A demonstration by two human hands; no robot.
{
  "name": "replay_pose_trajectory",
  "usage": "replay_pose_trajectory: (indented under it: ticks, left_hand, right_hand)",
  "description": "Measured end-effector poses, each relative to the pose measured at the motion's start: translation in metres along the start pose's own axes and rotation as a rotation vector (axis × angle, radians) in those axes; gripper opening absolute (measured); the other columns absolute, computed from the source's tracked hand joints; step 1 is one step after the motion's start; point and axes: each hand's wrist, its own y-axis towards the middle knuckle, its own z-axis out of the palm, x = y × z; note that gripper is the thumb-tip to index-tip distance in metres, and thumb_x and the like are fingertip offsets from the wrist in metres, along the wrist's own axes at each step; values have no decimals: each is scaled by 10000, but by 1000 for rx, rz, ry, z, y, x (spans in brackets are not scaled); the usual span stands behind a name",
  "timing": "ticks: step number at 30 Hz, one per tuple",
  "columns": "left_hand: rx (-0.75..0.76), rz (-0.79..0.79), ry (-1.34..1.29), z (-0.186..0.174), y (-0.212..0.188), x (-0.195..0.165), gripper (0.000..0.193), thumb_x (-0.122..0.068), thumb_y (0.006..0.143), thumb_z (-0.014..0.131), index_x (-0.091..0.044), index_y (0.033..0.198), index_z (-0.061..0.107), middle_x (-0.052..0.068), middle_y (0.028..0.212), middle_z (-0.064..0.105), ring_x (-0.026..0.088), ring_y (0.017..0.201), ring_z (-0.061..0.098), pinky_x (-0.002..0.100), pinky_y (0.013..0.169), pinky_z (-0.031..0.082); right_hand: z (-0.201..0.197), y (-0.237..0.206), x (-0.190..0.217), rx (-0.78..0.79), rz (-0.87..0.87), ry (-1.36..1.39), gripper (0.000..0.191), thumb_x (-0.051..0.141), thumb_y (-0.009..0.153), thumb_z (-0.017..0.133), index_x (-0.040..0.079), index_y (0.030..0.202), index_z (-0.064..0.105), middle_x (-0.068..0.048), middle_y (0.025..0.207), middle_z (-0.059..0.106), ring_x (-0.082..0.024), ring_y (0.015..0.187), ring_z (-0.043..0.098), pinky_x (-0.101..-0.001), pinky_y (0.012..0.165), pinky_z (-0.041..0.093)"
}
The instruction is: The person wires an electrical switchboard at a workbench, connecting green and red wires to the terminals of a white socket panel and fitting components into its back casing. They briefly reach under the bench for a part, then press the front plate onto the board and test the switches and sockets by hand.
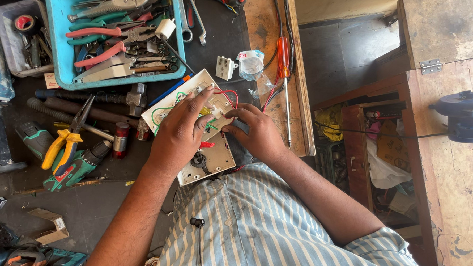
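Near the workbench's front edge, the white switch plate (194, 127) lies back-up, wiring exposed—seemingly mid-job. Left hand (179, 136) presses it, fingers together; right hand (258, 133) pinches the wires (225, 95) (red, green)—loose ends remain.

- I see a dark worktop (219, 36) crowded with tools.
- A blue tray (54, 45) of pliers sits at its far edge, a grey bin (7, 16) beside it.
- A hammer (126, 97), yellow-handled pliers (66, 141), a green drill (75, 168) and a white switch plate (206, 163) lie directly on it.
- An orange screwdriver (284, 58) rests on the wooden edge.
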Motion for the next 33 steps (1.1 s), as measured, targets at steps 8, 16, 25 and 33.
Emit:
replay_pose_trajectory:
  ticks: [8,16,25,33]
  left_hand:
    - [82,-12,23,-2,6,-1,697,-72,947,739,-182,1555,417,148,1157,697,375,1199,678,512,1099,529]
    - [93,52,-262,-10,11,-6,656,116,925,625,-128,1511,458,189,1393,651,347,1291,661,390,1057,579]
    - [-4,61,-70,-1,16,-6,652,-1,901,776,-200,1486,565,100,1097,671,252,1008,701,368,857,619]
    - [74,22,-146,-13,24,-2,596,-32,904,810,-239,1427,613,68,1173,720,201,1026,726,344,858,613]
  right_hand:
    - [-2,1,1,7,14,3,346,305,879,801,90,1142,733,-148,1252,685,-319,1073,726,-418,866,595]
    - [-1,0,-1,-28,-15,5,333,286,869,811,84,1124,742,-141,1222,701,-313,1033,739,-408,841,598]
    - [-2,-2,3,-31,-11,24,354,262,867,821,54,1137,725,-141,1183,706,-316,1012,737,-411,840,589]
    - [0,-2,3,-18,-18,31,334,254,878,813,66,1141,730,-125,1197,702,-293,1028,739,-391,856,594]
